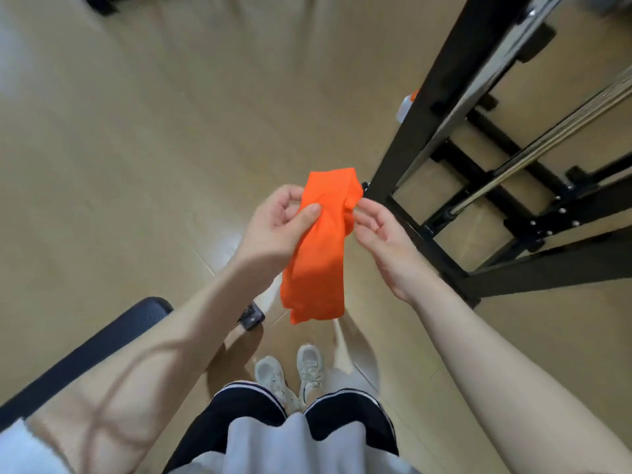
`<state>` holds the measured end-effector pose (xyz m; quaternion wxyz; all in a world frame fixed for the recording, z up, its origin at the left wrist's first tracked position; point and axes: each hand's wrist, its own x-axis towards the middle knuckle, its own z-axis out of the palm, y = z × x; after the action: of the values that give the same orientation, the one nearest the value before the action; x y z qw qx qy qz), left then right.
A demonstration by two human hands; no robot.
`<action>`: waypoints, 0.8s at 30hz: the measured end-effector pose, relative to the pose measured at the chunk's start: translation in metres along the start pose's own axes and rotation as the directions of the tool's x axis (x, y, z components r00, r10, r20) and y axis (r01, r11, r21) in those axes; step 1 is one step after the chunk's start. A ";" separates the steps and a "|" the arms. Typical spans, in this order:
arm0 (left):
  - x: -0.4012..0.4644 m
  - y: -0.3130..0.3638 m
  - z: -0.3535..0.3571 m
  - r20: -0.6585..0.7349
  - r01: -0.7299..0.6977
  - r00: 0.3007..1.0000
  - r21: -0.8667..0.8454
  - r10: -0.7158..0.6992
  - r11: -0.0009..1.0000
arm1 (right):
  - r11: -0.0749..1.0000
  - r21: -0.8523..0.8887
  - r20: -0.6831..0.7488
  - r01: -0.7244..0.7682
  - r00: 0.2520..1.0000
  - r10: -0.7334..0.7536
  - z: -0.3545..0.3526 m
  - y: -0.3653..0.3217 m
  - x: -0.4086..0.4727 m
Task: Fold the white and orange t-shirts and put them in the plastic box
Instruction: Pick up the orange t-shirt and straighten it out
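At the far left a dark chair armrest (89, 350) runs beside the person's left forearm. The left hand (273, 230) pinches the upper part of the orange t-shirt (318, 254), thumb pressed on the front of the cloth and fingers curled behind it. One orange t-shirt shows, bunched into a narrow strip that hangs from the grip in the air above the wooden floor (136, 131) and two pale sneakers (290, 374). The right hand (383, 234) pinches the shirt's gathered right edge with its fingertips. One black metal frame (424, 107) stands at right.
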<state>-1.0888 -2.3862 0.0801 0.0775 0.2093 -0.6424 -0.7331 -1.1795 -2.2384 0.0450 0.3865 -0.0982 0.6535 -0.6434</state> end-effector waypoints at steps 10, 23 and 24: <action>-0.003 0.054 -0.031 -0.177 -0.110 0.977 0.050 0.117 0.993 | 0.899 -0.437 0.039 0.005 0.999 0.013 0.036 0.020 0.000; -0.039 -0.042 -0.037 0.077 0.264 0.960 0.081 -0.270 0.961 | 0.866 0.373 -0.094 -0.333 0.915 0.392 0.062 -0.062 0.037; -0.038 -0.041 -0.036 0.022 0.241 0.970 0.070 -0.243 0.968 | 0.856 0.418 -0.088 -0.305 0.924 0.373 0.061 -0.065 0.038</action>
<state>-1.0337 -2.3975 0.0454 -0.0295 0.2774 -0.6373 -0.7183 -1.1915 -2.3186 0.0979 0.4500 0.1529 0.5465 -0.6896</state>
